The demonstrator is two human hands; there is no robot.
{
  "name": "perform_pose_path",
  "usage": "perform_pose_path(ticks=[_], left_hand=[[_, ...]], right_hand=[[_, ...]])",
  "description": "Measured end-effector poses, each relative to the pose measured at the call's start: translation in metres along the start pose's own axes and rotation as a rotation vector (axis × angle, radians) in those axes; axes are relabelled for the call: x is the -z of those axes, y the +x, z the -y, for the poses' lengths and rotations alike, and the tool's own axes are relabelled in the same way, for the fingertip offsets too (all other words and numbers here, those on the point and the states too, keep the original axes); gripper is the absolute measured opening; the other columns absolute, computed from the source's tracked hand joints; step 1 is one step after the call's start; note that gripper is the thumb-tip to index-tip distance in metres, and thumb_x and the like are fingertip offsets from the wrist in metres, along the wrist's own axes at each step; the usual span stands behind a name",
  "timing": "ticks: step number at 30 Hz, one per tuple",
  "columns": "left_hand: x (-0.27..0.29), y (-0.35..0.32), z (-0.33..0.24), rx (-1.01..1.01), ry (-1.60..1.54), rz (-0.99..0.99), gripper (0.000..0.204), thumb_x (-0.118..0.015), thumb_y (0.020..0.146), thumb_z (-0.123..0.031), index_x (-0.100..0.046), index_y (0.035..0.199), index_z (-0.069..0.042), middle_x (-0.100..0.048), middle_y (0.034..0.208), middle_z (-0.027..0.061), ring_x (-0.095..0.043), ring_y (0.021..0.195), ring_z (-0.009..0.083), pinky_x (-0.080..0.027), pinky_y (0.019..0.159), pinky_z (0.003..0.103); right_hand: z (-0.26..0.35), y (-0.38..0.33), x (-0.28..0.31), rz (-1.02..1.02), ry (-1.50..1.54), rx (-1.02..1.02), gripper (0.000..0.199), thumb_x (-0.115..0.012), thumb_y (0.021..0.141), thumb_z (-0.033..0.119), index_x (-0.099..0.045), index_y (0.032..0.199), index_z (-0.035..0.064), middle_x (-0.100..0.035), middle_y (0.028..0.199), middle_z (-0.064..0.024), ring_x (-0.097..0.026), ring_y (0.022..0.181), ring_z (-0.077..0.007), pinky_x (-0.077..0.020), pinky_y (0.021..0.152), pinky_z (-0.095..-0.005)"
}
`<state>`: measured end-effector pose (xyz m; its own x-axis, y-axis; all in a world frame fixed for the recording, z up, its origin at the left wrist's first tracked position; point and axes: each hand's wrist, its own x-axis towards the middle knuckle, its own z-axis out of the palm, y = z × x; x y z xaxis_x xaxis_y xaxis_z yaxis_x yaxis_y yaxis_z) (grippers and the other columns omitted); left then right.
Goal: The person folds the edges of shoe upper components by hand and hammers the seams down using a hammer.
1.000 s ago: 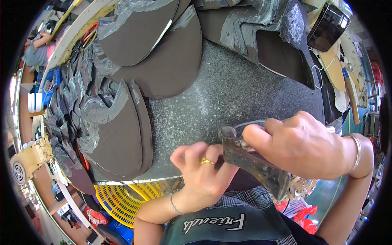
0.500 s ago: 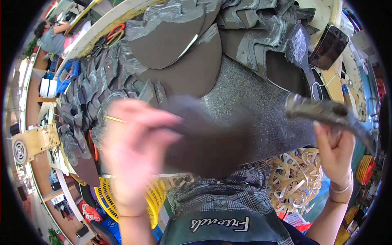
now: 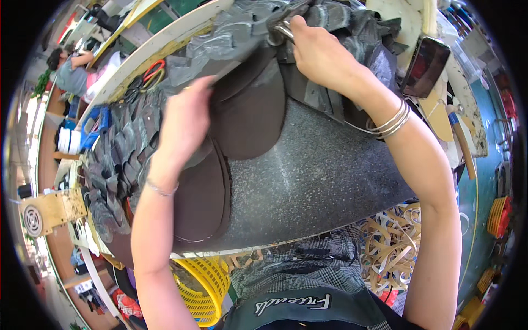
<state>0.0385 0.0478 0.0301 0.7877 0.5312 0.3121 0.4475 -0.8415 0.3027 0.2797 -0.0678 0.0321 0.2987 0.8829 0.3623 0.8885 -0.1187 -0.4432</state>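
My left hand (image 3: 190, 118), slightly blurred, pinches the edge of a dark brown, flat cut piece (image 3: 245, 69) that is lifted and tilted at the far side of the worktable. A similar rounded piece (image 3: 253, 129) lies beneath it. My right hand (image 3: 322, 52) is closed around a hammer, whose dark metal head (image 3: 275, 34) points left, close to the lifted piece's far end. Some of the hammer is hidden by my fingers. On the table's left near side rest stacked brown pieces (image 3: 201, 198) with rounded ends, beside my left forearm.
Overlapping grey-smeared pieces (image 3: 124, 137) cover the table's left and far sides. The speckled tabletop (image 3: 308, 170) shows in the middle. A phone (image 3: 426, 67) stands at the right, red-handled scissors (image 3: 154, 74) lie far left. Below are a yellow basket (image 3: 212, 283) and tan strips (image 3: 390, 242). Another person (image 3: 74, 71) sits far left.
My right hand has swung with the hammer from the right side to the far middle. My left hand has moved farther away; brown pieces now lie at the left near side.
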Motion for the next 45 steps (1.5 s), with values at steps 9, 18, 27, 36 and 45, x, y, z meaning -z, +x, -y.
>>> perform_pose_path(ticks=[9,18,27,36,45], left_hand=[[0.141,-0.052,-0.04,0.101,-0.247,-0.984,0.032,-0.07,0.092,-0.017,-0.065,0.113,0.006,-0.071,0.079,0.0052,-0.058,0.066,0.0054,-0.038,0.052,0.017],[0.011,-0.038,-0.1,-0.314,-0.126,0.194,0.052,-0.081,0.07,-0.01,-0.062,0.118,-0.001,-0.064,0.113,0.013,-0.06,0.106,0.0346,-0.048,0.094,0.04],[0.017,-0.031,-0.085,0.008,-0.245,0.48,0.03,-0.081,0.067,-0.001,-0.069,0.094,0.001,-0.059,0.089,0.0065,-0.058,0.083,0.0196,-0.047,0.073,0.032],[0.029,-0.058,-0.122,0.512,-1.174,0.572,0.02,-0.075,0.076,0.01,-0.064,0.088,0.0,-0.068,0.081,0.004,-0.065,0.07,0.0073,-0.054,0.064,0.022],[-0.003,-0.069,-0.136,0.505,-0.62,0.952,0.026,-0.083,0.076,-0.01,-0.062,0.087,0.001,-0.064,0.084,0.0048,-0.061,0.062,0.0048,-0.045,0.043,0.021]], right_hand=[[0.02,-0.005,0.008,0.037,0.023,-0.066,0.023,-0.053,0.082,-0.001,-0.045,0.102,-0.0069,-0.065,0.086,-0.0329,-0.066,0.087,-0.0474,-0.0538,0.076,-0.0532],[0.024,-0.034,0.055,-0.278,0.586,-0.22,0.028,-0.064,0.091,0.02,-0.049,0.096,-0.0036,-0.058,0.07,-0.014,-0.061,0.063,-0.0235,-0.0464,0.056,-0.0353],[0.033,-0.148,0.081,-0.104,0.773,-0.213,0.024,-0.067,0.09,0.009,-0.055,0.109,-0.0013,-0.055,0.073,-0.001,-0.05,0.059,-0.0056,-0.0402,0.05,-0.0243],[0.042,-0.221,0.128,-0.032,0.289,0.091,0.027,-0.072,0.08,0.01,-0.06,0.102,0.0025,-0.066,0.082,-0.0069,-0.064,0.059,-0.0197,-0.0487,0.054,-0.029],[0.035,-0.236,0.109,0.558,0.215,0.084,0.032,-0.068,0.078,0.017,-0.051,0.101,0.0026,-0.055,0.069,-0.0087,-0.064,0.058,-0.0288,-0.0491,0.046,-0.0387]])
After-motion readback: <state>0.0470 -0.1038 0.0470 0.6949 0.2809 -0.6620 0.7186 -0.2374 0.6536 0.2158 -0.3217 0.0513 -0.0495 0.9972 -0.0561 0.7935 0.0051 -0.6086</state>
